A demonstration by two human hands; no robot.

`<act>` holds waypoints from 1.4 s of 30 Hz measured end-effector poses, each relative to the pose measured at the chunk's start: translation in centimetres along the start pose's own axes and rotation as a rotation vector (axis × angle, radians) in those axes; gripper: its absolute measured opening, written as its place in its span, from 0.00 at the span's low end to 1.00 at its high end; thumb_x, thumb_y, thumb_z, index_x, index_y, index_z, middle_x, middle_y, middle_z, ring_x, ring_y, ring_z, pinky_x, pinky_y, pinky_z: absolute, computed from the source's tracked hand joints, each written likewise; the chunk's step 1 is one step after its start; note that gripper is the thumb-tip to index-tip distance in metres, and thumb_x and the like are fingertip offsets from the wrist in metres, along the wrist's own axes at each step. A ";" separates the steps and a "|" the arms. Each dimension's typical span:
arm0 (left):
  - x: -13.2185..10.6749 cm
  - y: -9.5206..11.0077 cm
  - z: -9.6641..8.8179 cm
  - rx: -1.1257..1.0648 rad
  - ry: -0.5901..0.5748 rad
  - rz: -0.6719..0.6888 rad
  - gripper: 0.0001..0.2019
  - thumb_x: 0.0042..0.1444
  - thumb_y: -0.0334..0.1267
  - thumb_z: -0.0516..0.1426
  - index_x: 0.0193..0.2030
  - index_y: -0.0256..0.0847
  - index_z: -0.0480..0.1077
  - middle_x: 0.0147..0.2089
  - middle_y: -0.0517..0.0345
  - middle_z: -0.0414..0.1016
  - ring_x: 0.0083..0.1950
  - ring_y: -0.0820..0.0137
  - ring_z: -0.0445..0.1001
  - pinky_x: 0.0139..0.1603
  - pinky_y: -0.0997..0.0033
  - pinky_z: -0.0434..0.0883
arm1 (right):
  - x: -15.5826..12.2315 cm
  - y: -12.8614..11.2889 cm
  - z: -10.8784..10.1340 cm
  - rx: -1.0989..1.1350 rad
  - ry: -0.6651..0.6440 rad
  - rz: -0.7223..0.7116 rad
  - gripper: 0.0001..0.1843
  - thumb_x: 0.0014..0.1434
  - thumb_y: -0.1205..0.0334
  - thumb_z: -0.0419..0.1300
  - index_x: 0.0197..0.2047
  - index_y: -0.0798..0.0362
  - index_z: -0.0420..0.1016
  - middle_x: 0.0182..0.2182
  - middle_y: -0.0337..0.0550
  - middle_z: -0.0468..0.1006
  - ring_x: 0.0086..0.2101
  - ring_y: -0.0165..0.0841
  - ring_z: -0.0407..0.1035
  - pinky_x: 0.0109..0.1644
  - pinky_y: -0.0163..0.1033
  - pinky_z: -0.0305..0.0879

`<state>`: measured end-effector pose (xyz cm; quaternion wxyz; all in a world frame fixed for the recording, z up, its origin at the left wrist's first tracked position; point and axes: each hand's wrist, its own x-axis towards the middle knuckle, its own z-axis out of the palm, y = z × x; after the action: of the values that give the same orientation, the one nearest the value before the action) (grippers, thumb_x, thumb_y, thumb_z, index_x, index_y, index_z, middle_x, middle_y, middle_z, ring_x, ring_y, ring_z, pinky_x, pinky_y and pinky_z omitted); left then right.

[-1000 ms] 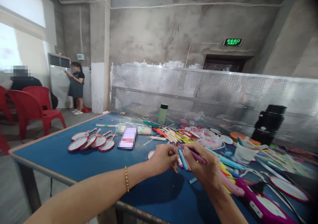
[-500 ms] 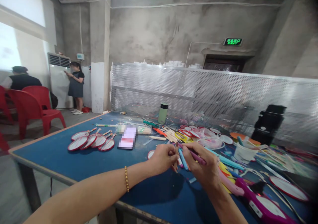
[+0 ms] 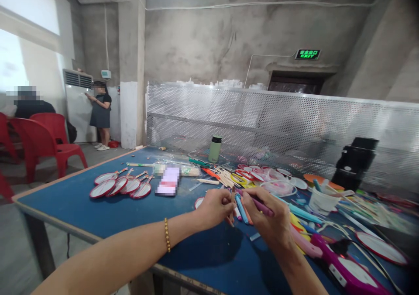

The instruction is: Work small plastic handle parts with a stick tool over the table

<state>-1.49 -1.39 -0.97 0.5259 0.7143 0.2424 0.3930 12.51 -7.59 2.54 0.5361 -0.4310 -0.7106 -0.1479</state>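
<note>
Pinching slim brown wooden-looking strip (image 3: 233,195) at its three o'clock: left hand (image 3: 213,209). Right hand (image 3: 269,211) pinches purple pen-shaped tool (image 3: 262,207). Grips practically unchanged; same step apparently continuing.

**Raw concrete, gleaming metal**

From where I'm standing, the wall (image 3: 196,42) is rough, matt concrete, while the perforated screen (image 3: 203,107) has a metallic sheen. The chairs (image 3: 36,144) are smooth plastic, the tabletop (image 3: 131,216) dull, the sticks (image 3: 225,177) plain wood. The pen-like tool (image 3: 264,208) looks like smooth plastic.
</note>
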 end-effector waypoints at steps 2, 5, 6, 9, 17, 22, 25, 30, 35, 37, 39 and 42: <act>0.0 0.1 0.0 -0.011 0.000 -0.004 0.03 0.50 0.33 0.54 0.27 0.38 0.65 0.22 0.61 0.70 0.23 0.73 0.71 0.27 0.72 0.72 | 0.1 -0.1 -0.1 -0.003 -0.004 0.003 0.08 0.60 0.62 0.59 0.30 0.53 0.76 0.26 0.39 0.78 0.26 0.29 0.72 0.32 0.33 0.66; -0.1 0.2 0.0 -0.029 0.008 -0.008 0.03 0.50 0.34 0.55 0.27 0.38 0.64 0.22 0.61 0.70 0.22 0.73 0.71 0.26 0.72 0.72 | 0.1 -0.4 -0.2 -0.007 -0.020 -0.008 0.09 0.60 0.62 0.58 0.30 0.52 0.76 0.25 0.39 0.78 0.25 0.29 0.72 0.31 0.33 0.66; -0.1 0.3 0.1 -0.035 0.010 -0.007 0.03 0.50 0.34 0.55 0.27 0.38 0.64 0.23 0.61 0.70 0.22 0.73 0.71 0.26 0.71 0.72 | 0.1 -0.5 -0.3 -0.008 -0.024 -0.011 0.09 0.60 0.62 0.58 0.30 0.52 0.76 0.25 0.39 0.78 0.25 0.29 0.71 0.31 0.33 0.66; -0.1 0.3 0.1 -0.043 0.012 -0.001 0.03 0.50 0.34 0.55 0.27 0.38 0.63 0.22 0.61 0.70 0.22 0.73 0.71 0.25 0.71 0.72 | 0.1 -0.5 -0.3 -0.014 -0.031 -0.016 0.09 0.60 0.62 0.57 0.30 0.52 0.76 0.24 0.39 0.78 0.24 0.29 0.71 0.30 0.33 0.66; 0.1 0.1 0.0 -0.037 0.013 0.012 0.03 0.49 0.32 0.54 0.27 0.38 0.63 0.22 0.61 0.70 0.22 0.73 0.71 0.24 0.72 0.72 | 0.0 -0.5 -0.3 -0.015 -0.068 0.040 0.10 0.60 0.62 0.57 0.29 0.52 0.75 0.23 0.38 0.77 0.23 0.29 0.71 0.31 0.32 0.67; 0.2 -0.1 0.0 -0.056 0.011 0.008 0.01 0.49 0.32 0.54 0.28 0.38 0.64 0.23 0.61 0.71 0.22 0.73 0.71 0.25 0.71 0.72 | -0.1 -0.3 -0.1 -0.010 -0.057 -0.022 0.09 0.60 0.62 0.57 0.29 0.52 0.76 0.24 0.38 0.78 0.24 0.28 0.71 0.30 0.32 0.66; 0.2 -0.1 0.0 -0.054 0.011 0.003 0.02 0.49 0.32 0.54 0.28 0.38 0.64 0.23 0.61 0.71 0.22 0.74 0.71 0.25 0.72 0.72 | -0.1 -0.2 -0.1 -0.005 -0.067 -0.011 0.10 0.60 0.61 0.57 0.30 0.52 0.76 0.24 0.38 0.78 0.24 0.29 0.71 0.30 0.32 0.67; 0.1 0.1 0.0 -0.055 0.012 0.009 0.03 0.49 0.33 0.54 0.27 0.38 0.64 0.22 0.62 0.71 0.22 0.74 0.71 0.25 0.72 0.72 | -0.1 -0.4 -0.2 -0.025 -0.053 0.003 0.10 0.60 0.61 0.57 0.29 0.52 0.76 0.23 0.38 0.77 0.22 0.28 0.70 0.29 0.32 0.66; 0.0 0.3 0.0 -0.041 0.012 0.008 0.03 0.49 0.32 0.55 0.26 0.38 0.64 0.21 0.63 0.70 0.21 0.74 0.71 0.26 0.72 0.73 | -0.1 -0.4 0.0 -0.023 -0.058 -0.033 0.10 0.60 0.61 0.56 0.29 0.53 0.75 0.23 0.38 0.77 0.23 0.28 0.70 0.30 0.32 0.66; 0.0 0.3 0.0 -0.035 0.011 0.009 0.04 0.49 0.32 0.55 0.26 0.38 0.64 0.21 0.62 0.70 0.22 0.73 0.71 0.27 0.71 0.73 | -0.2 -0.3 0.1 -0.018 -0.062 -0.024 0.10 0.60 0.61 0.56 0.29 0.53 0.75 0.24 0.39 0.77 0.23 0.28 0.70 0.30 0.32 0.67; 0.1 0.2 0.0 -0.033 0.010 0.007 0.03 0.50 0.33 0.54 0.26 0.38 0.65 0.21 0.62 0.70 0.22 0.73 0.71 0.27 0.70 0.73 | -0.3 -0.2 0.1 -0.018 -0.063 -0.009 0.10 0.60 0.61 0.57 0.29 0.53 0.75 0.24 0.39 0.77 0.24 0.28 0.70 0.30 0.32 0.67; 0.1 0.0 0.0 -0.038 0.005 0.005 0.03 0.50 0.34 0.54 0.28 0.38 0.64 0.23 0.62 0.71 0.22 0.73 0.71 0.26 0.71 0.72 | -0.2 -0.3 -0.1 -0.025 -0.057 0.013 0.11 0.60 0.60 0.57 0.29 0.52 0.76 0.23 0.38 0.77 0.23 0.28 0.70 0.29 0.32 0.66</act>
<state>-1.47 -1.27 -0.97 0.5377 0.7039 0.2346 0.4006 12.35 -7.91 2.42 0.5111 -0.4463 -0.7209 -0.1410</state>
